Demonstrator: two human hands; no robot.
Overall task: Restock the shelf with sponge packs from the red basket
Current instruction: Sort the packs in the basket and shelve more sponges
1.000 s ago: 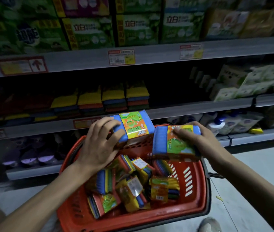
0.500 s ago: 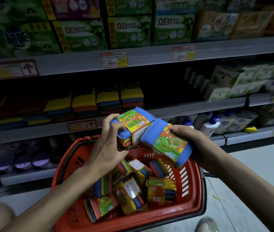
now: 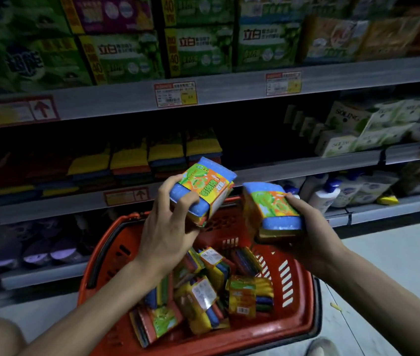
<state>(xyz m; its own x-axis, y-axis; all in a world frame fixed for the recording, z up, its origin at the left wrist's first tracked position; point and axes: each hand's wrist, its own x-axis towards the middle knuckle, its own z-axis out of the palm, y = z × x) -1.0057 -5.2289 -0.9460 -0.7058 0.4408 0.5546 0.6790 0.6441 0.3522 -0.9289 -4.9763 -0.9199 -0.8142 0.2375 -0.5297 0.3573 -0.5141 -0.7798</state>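
Note:
My left hand [image 3: 167,227] grips a sponge pack [image 3: 203,186] with a blue top and orange-green label, held above the red basket [image 3: 298,299]. My right hand [image 3: 309,232] grips a second sponge pack [image 3: 270,209] of the same kind, tilted on end beside the first. The two packs are apart. Several more sponge packs [image 3: 203,299] lie jumbled in the basket below. Stacks of yellow-topped sponges [image 3: 167,155] sit on the dark middle shelf [image 3: 293,168] behind my hands.
Green detergent boxes [image 3: 198,47] fill the top shelf. White packs [image 3: 373,127] stand at the right of the middle shelf, with a dark gap left of them. White bottles with blue caps [image 3: 324,194] stand on the lower shelf. A shoe tip [image 3: 319,348] shows on the floor.
Both hands have risen with their packs. The right pack has turned on end and drawn away from the left pack, which tilted up toward the shelf.

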